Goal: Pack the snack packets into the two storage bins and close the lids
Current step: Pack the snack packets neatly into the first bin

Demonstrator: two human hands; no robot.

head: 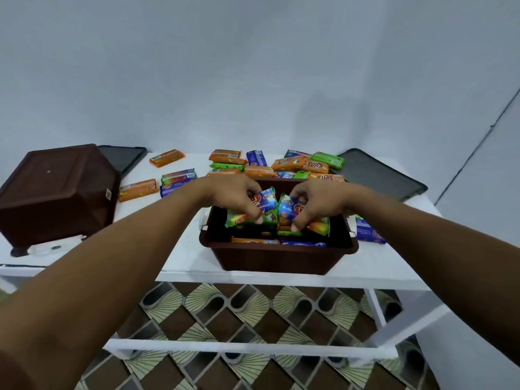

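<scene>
An open brown storage bin (278, 257) stands at the front middle of the white table, with several snack packets inside. My left hand (233, 197) is over the bin, shut on a blue packet and a green packet (236, 218). My right hand (315, 202) is beside it, shut on a blue packet (287, 206) with an orange one under it. A second brown bin (56, 190) lies upside down and tilted at the left. Loose orange, green and blue packets (287, 164) lie behind the open bin.
Two dark lids lie flat at the back: one behind the overturned bin (123, 157), one at the right (380, 175). A blue packet (368, 232) lies right of the open bin. The white table's front edge (253, 277) is close; patterned floor shows below.
</scene>
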